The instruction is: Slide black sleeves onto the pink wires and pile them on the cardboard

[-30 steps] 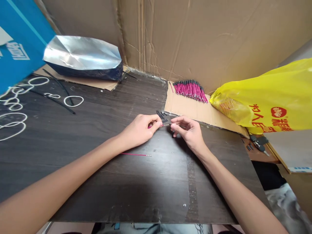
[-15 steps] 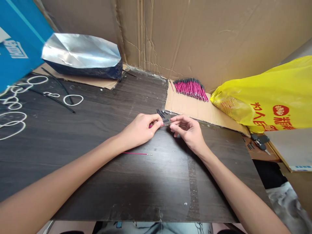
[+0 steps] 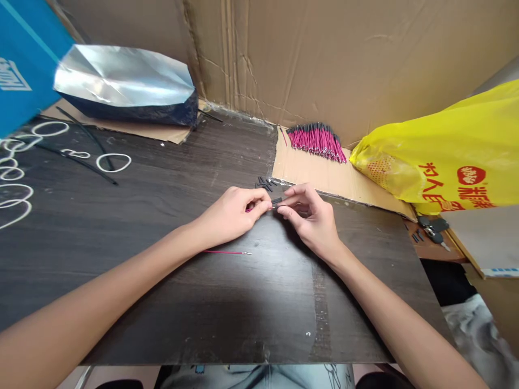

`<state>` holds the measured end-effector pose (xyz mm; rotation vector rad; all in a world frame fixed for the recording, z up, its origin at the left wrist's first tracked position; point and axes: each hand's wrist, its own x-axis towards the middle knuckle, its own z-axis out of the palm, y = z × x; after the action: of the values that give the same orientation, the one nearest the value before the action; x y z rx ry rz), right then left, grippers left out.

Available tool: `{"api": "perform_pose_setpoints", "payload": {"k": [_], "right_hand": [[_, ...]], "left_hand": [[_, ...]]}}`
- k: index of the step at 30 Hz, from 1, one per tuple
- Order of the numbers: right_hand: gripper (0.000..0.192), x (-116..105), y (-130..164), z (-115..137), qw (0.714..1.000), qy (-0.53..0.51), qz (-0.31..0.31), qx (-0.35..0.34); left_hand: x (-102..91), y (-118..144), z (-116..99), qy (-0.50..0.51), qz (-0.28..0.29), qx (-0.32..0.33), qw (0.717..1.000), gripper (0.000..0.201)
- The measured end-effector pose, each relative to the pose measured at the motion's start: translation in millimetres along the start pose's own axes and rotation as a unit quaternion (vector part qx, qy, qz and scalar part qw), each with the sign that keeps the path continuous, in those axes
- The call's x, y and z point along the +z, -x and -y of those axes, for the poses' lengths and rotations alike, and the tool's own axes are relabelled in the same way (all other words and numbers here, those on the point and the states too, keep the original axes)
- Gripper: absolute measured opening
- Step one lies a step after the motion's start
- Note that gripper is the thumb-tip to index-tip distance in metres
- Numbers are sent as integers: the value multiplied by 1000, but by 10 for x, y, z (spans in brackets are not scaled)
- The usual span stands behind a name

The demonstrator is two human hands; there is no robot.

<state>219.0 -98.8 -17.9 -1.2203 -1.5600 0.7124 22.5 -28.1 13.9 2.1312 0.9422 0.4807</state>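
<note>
My left hand point(image 3: 233, 216) is closed in a pinch on a thin red wire point(image 3: 249, 208), most of which its fingers hide. Close to its fingertips, my right hand point(image 3: 314, 220) has thumb and fingers drawn together at the wire's end; what lies between them is too small to make out. Short black sleeves point(image 3: 265, 183) lie loose on the table just beyond the hands. Nearer to me, another red wire point(image 3: 227, 252) with a metal terminal rests on the table, partly behind my left forearm.
A pile of red wires with black ends point(image 3: 316, 141) lies on a cardboard sheet point(image 3: 300, 166) at the back. To the right are a yellow plastic bag point(image 3: 438, 146) and keys point(image 3: 433, 229). Silver-lined bag point(image 3: 125, 75), rubber bands point(image 3: 113, 163) and black tubing point(image 3: 83, 129) occupy the left.
My right fingertips have come slightly left, closer to my left hand, and the metal wire end seen between the hands is now mostly covered. The view has shifted a little.
</note>
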Motion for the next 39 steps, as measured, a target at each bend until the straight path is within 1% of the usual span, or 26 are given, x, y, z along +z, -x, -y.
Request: {"api": "perform_pose_setpoints", "payload": {"k": [6, 10, 12, 17, 21, 23, 27, 30, 36, 39], "right_hand": [[21, 1, -8, -3, 1000, 5, -23, 7], [31, -6, -28, -16, 998, -57, 4, 33], [34, -9, -33, -21, 996, -80, 17, 37], [31, -8, -31, -27, 996, -84, 23, 16], [38, -6, -39, -39, 989, -135, 30, 47], [40, -4, -47, -40, 987, -148, 17, 64], [35, 1, -55, -25, 986, -145, 1, 80], [31, 2, -52, -12, 988, -132, 10, 80], [32, -4, -44, -2, 993, -101, 24, 62], [31, -6, -48, -1, 992, -100, 24, 73]], "left_hand": [[-19, -7, -18, 50, 36, 6, 998, 25], [0, -12, -7, 31, 14, 1, 999, 24], [7, -17, 0, 30, 13, 2, 999, 24], [-1, -19, 9, 57, 45, 14, 997, 26], [1, -8, 12, 62, 37, 13, 997, 28], [2, -10, 12, 73, 27, 10, 997, 28], [-4, -30, 11, 96, 15, -6, 995, 28], [-4, -42, 20, 96, 12, -16, 995, 30], [10, -47, 57, 103, 17, -7, 995, 27], [4, -54, 69, 108, 24, -9, 994, 27]]}}
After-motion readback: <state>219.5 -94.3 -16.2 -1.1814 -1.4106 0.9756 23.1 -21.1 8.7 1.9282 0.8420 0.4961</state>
